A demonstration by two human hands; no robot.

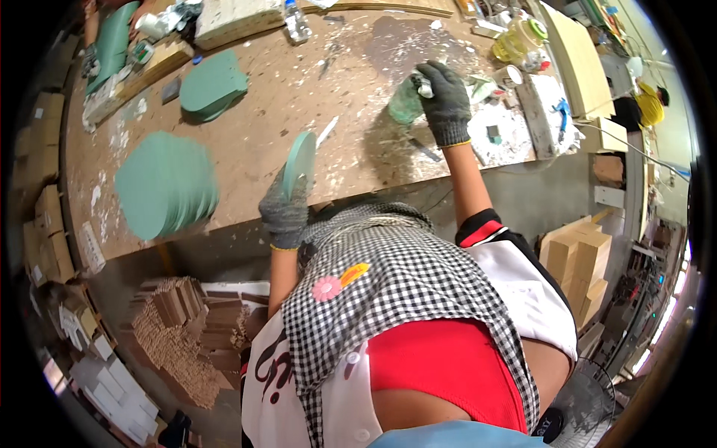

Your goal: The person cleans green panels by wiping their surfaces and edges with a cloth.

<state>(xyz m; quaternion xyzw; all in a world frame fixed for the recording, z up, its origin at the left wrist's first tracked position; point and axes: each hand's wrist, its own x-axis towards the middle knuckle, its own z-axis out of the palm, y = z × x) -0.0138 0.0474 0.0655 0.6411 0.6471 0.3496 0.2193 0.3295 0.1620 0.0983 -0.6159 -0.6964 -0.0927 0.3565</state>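
In a dark grey knit glove, my left hand (284, 209) grips a thin round green disc (301, 166) and holds it on edge at the table's front. My right hand (447, 101), in a matching glove, is closed round a small whitish piece (425, 87) at a translucent green container (404, 104). Whether these fingers also grip the container, I cannot tell. Left of my left hand lies a fanned stack of similar green discs (164, 185). A smaller stack of green pieces (213, 85), with one squared end, sits farther back.
The paint-spotted worktable (336, 89) carries a clear bottle (296, 22) at the back and a yellowish jar (520, 39) at the right. A paper cup (508, 77) stands beyond my right hand. Another person's gloved hand (90, 63) shows at far left. Cartons (575, 257) stand below, right.
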